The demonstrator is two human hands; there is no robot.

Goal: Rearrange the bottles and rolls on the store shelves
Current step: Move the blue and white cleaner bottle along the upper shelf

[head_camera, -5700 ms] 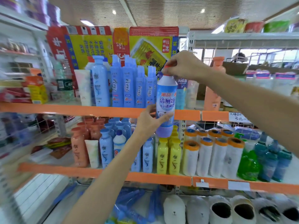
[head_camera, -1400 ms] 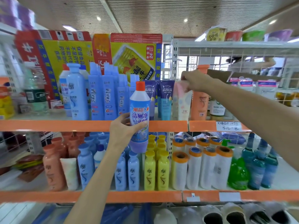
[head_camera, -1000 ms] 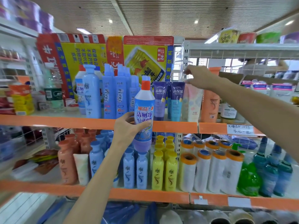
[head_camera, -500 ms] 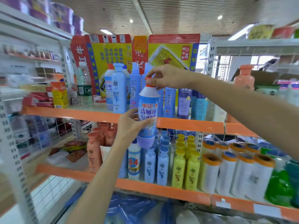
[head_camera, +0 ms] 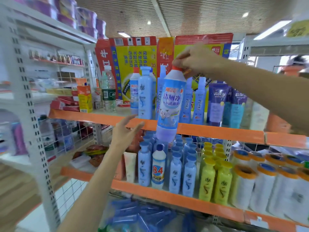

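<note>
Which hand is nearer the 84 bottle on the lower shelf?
Left. The left hand hangs open above and left of the 84 bottle; the right hand is far higher, gripping the toilet cleaner bottle by its cap.

A flattened red-and-yellow printed cardboard carton (head_camera: 138, 64) stands upright at the back of the upper orange-edged shelf. To its left sit a yellow-and-orange small box (head_camera: 85, 98) and a stack of flat red boxes (head_camera: 66, 103). On the far left, a white perforated metal upright (head_camera: 28, 104) carries a white wire mesh panel (head_camera: 75, 131). Purple plastic-wrapped packs (head_camera: 70, 12) crowd the top left ledge. Flat colourful snack packets (head_camera: 96, 154) lie on the lower left shelf. Overhead runs a brown slatted ceiling (head_camera: 192, 14) with a small round ceiling light (head_camera: 245, 14).
</note>
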